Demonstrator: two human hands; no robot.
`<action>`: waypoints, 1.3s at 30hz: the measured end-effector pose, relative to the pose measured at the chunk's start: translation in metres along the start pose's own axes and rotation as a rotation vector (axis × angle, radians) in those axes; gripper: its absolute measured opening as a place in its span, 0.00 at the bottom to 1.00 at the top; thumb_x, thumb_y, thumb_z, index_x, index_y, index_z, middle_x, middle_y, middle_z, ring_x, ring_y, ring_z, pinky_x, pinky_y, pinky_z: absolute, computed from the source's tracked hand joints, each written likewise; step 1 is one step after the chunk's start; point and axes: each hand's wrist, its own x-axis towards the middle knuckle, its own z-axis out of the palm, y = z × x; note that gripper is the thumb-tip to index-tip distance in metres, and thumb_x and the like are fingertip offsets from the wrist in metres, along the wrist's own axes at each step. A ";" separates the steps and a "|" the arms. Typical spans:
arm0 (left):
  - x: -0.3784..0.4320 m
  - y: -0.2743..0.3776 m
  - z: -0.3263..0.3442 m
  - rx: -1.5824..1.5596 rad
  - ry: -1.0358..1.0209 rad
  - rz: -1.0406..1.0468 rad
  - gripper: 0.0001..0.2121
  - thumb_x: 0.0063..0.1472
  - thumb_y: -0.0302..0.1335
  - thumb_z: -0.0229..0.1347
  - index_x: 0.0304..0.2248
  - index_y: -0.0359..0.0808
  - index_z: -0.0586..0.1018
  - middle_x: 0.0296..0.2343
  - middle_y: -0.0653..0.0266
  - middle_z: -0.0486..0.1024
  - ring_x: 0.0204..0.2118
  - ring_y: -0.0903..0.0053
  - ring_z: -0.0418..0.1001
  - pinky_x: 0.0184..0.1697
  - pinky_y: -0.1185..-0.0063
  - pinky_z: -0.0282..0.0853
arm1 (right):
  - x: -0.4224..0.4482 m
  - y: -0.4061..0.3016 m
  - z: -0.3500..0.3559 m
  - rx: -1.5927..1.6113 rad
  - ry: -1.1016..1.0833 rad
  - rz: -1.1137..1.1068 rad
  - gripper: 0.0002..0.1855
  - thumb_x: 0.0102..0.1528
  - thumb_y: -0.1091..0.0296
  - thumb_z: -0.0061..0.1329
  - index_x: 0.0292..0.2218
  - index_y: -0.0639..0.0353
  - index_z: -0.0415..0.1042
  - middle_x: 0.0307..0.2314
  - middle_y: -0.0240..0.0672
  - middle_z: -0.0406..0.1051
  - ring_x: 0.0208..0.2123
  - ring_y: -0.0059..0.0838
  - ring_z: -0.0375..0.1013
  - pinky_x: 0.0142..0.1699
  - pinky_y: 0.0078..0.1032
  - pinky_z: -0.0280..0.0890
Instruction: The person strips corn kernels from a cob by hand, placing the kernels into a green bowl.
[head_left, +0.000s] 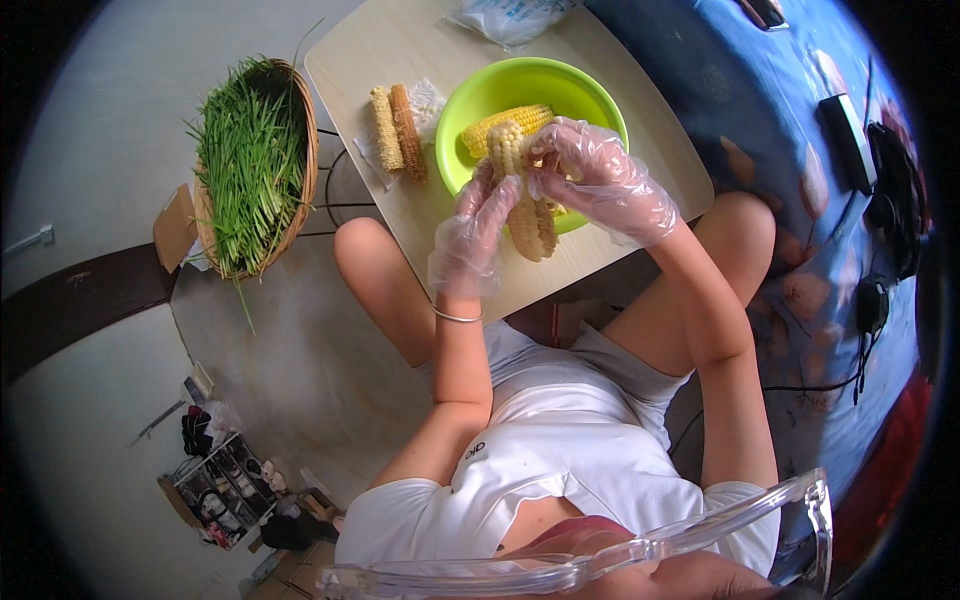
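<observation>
Both my hands wear clear plastic gloves. My left hand (480, 225) grips a pale ear of corn (531, 225) around its middle, over the near rim of a lime-green plastic bowl (456, 169). My right hand (592, 172) is at the upper right side of the same ear, its fingers bent against the kernels; whether it grips the ear is unclear. The ear's lower part looks partly stripped. A yellow ear of corn (517, 124) lies in the bowl behind it. Left of the bowl, two stripped corncobs (386, 127) rest side by side on white paper (426, 105).
The light wooden table (360, 45) carries a plastic bag (514, 19) at its far edge. A wicker basket (309, 150) of long green stalks (251, 165) stands left of the table, beside cardboard (176, 229). At right, a blue patterned cloth (750, 112) holds black devices and cables.
</observation>
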 end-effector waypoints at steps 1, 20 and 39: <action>0.001 -0.003 -0.001 -0.001 0.000 0.000 0.26 0.65 0.32 0.53 0.57 0.26 0.64 0.50 0.63 0.70 0.52 0.81 0.67 0.57 0.81 0.61 | 0.000 0.001 0.001 0.000 -0.001 0.000 0.11 0.49 0.72 0.55 0.36 0.63 0.71 0.29 0.46 0.71 0.34 0.45 0.71 0.39 0.35 0.66; 0.002 -0.010 -0.007 -0.132 -0.093 0.040 0.24 0.66 0.30 0.51 0.56 0.24 0.64 0.49 0.62 0.70 0.50 0.81 0.68 0.56 0.81 0.61 | -0.003 0.012 0.002 0.140 -0.050 0.065 0.10 0.51 0.72 0.55 0.34 0.63 0.70 0.27 0.43 0.69 0.33 0.42 0.70 0.39 0.34 0.65; 0.016 -0.012 -0.011 0.025 -0.272 0.164 0.25 0.66 0.32 0.51 0.58 0.28 0.63 0.51 0.62 0.68 0.52 0.80 0.66 0.57 0.80 0.59 | -0.005 0.012 0.019 0.156 0.080 0.096 0.09 0.52 0.74 0.54 0.35 0.63 0.68 0.27 0.43 0.70 0.29 0.40 0.73 0.34 0.30 0.67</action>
